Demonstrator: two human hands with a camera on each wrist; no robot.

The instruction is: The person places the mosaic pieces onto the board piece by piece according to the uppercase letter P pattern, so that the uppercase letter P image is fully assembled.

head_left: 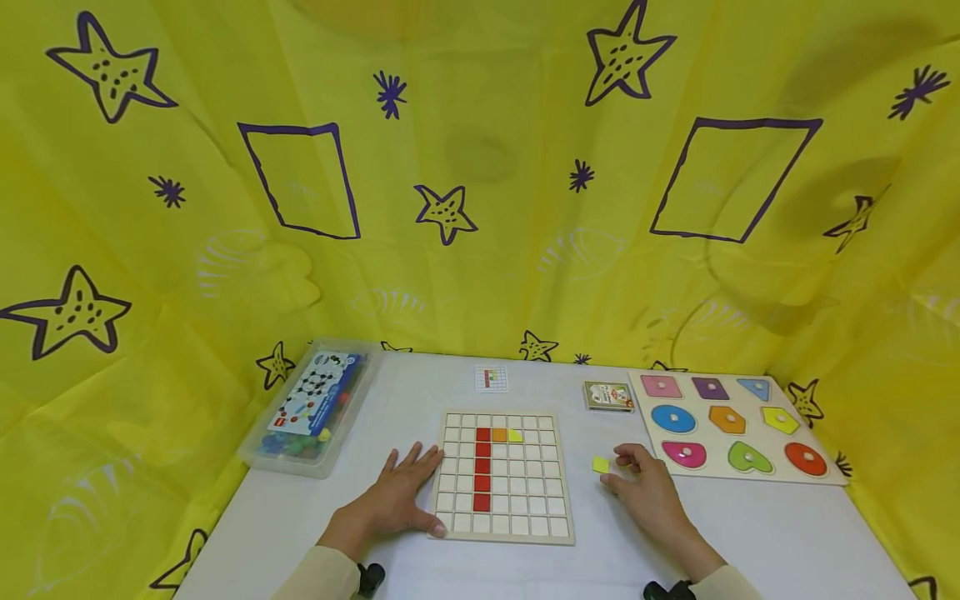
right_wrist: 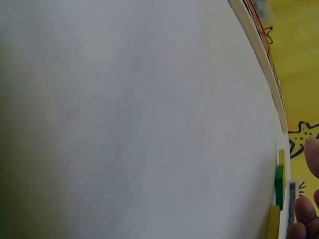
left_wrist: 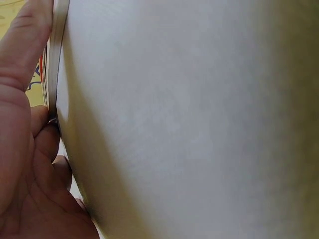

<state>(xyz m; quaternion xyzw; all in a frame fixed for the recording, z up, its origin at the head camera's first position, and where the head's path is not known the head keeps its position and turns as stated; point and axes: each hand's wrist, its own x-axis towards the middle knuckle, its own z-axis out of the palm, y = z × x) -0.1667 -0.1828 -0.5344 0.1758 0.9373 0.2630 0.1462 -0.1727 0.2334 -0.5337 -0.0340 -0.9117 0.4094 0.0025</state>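
Note:
In the head view a wooden grid board [head_left: 519,525] lies on the table. It holds a column of red squares [head_left: 482,467], an orange square [head_left: 499,435] and a yellow triangle [head_left: 515,435]. My left hand [head_left: 393,496] rests with spread fingers along the board's left edge, its thumb at the near left corner. To the board's right, my right hand [head_left: 648,492] hovers by a yellow square [head_left: 601,464], thumb and fingers parted. The right wrist view shows a green piece [right_wrist: 279,186] and a yellow piece [right_wrist: 273,224] edge-on, near the fingertips [right_wrist: 305,209].
A printed pattern card [head_left: 491,379] lies behind the board, with a small card box [head_left: 609,397] to its right. The shape puzzle board [head_left: 750,468] fills the right side. At left stands a clear plastic case [head_left: 322,462]. Yellow cloth [head_left: 480,292] encloses the table.

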